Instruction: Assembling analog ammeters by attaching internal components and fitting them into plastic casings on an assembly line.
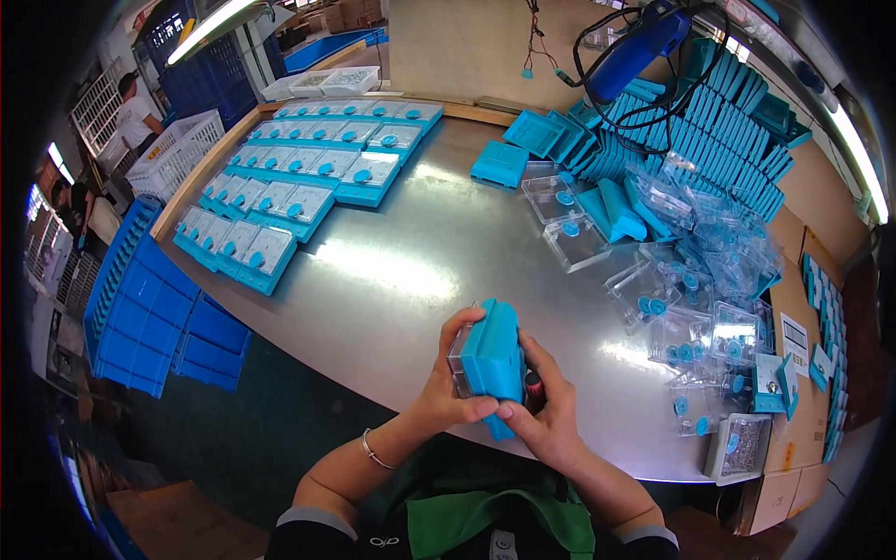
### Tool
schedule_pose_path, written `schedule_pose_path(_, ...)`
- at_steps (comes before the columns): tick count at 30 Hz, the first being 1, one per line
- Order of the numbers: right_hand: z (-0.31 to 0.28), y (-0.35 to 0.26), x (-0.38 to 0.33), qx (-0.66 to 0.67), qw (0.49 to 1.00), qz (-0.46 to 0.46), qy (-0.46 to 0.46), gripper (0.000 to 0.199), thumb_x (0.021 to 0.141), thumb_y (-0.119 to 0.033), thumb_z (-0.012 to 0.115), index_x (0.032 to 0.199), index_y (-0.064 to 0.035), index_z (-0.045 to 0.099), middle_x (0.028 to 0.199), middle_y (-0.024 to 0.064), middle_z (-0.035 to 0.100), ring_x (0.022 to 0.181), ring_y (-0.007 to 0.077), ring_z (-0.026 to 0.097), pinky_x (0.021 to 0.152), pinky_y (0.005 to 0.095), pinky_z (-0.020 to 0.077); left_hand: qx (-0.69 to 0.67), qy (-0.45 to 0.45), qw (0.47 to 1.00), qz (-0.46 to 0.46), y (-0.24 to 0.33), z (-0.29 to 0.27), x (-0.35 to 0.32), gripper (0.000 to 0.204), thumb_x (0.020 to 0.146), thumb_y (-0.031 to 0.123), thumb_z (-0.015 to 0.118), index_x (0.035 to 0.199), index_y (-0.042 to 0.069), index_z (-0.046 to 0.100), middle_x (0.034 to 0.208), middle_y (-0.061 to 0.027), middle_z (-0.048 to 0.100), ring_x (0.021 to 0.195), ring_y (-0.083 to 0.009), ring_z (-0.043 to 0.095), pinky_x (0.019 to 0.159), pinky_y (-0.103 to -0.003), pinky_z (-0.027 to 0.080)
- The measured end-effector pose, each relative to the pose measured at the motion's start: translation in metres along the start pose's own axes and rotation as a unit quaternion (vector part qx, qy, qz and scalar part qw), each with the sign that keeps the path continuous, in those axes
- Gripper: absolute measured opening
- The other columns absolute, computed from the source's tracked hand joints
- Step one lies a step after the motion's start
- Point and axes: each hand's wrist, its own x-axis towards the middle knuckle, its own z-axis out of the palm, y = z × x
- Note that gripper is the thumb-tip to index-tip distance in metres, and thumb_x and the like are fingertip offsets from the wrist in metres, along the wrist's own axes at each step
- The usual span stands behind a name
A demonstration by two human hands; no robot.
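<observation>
Near the front edge of the metal table I hold up a turquoise plastic case (495,350), its clear cover turned to the left. My left hand (437,390) wraps that clear side, thumb at the case's lower part. On the other side, my right hand (553,411) grips the case, and the two thumbs nearly meet below. Between the right palm and the case shows the end of a black and red handle (534,385); the rest of it is hidden, so its kind is unclear.
Rows of turquoise cases with clear fronts (299,201) lie at the back left. Turquoise shells (691,131) are stacked at the back right, beside loose clear covers (686,271). A tray of small parts (742,448) sits front right. A blue tool (644,51) hangs overhead. Blue crates (149,308) stand left.
</observation>
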Motion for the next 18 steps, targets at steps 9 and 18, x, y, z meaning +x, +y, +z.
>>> schedule_pose_path(9,-0.004,0.000,0.030,0.136,0.983,0.076,-0.094,0.064,0.089,-0.032,0.061,0.139,-0.0014,0.035,0.104,0.0075,0.057,0.081,0.0118,0.053,0.068,0.0262,0.0459,0.453,-0.028,0.888,0.078,0.018,-0.020,0.007,0.111,0.061,0.027,0.082,0.146,0.018,0.011,0.140,-0.0244,0.025,0.127,-0.0390,0.035,0.101,-0.046,0.035)
schedule_pose_path(18,0.002,0.023,0.051,0.261,0.924,0.272,-0.056,0.043,0.091,-0.030,0.058,0.123,-0.0034,0.051,0.078,0.0008,0.058,0.055,0.0053,0.052,0.039,0.0181,0.0288,0.670,-0.047,0.736,0.079,0.017,-0.031,0.020,0.090,0.064,0.030,0.077,0.141,0.015,0.033,0.145,-0.0235,0.021,0.131,-0.0440,0.027,0.104,-0.051,0.028)
